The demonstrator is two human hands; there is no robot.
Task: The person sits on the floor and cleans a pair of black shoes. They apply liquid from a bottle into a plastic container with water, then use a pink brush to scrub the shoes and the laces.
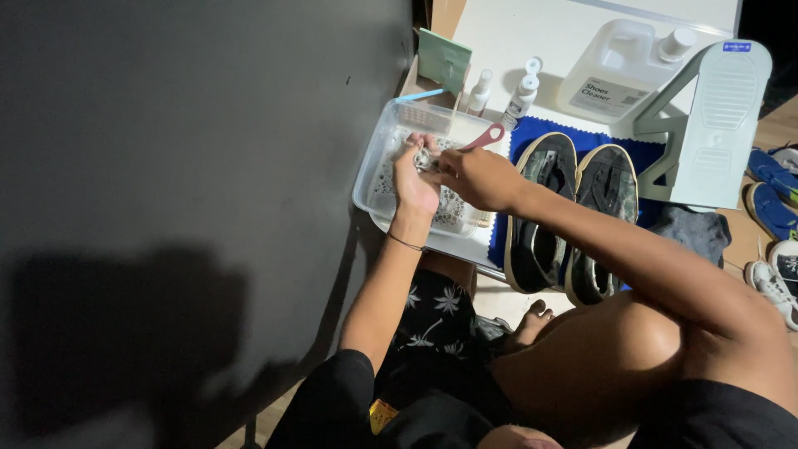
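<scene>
My left hand (413,181) is closed around a small wet, greyish bundle (425,158), perhaps a shoelace, over a clear plastic tub (376,148) of soapy water. My right hand (478,176) meets it from the right and grips a brush with a reddish handle (486,138) that points up and right. Just right of the tub, a pair of dark sneakers (573,216) with pale soles lies side by side on a blue cloth (532,129).
Two small spray bottles (501,90), a green card (443,58) and a large white jug of cleaner (619,71) stand behind the tub. A pale green shoe stand (715,125) rises at right. More shoes (773,224) lie on the floor at far right. A dark wall (183,191) fills the left.
</scene>
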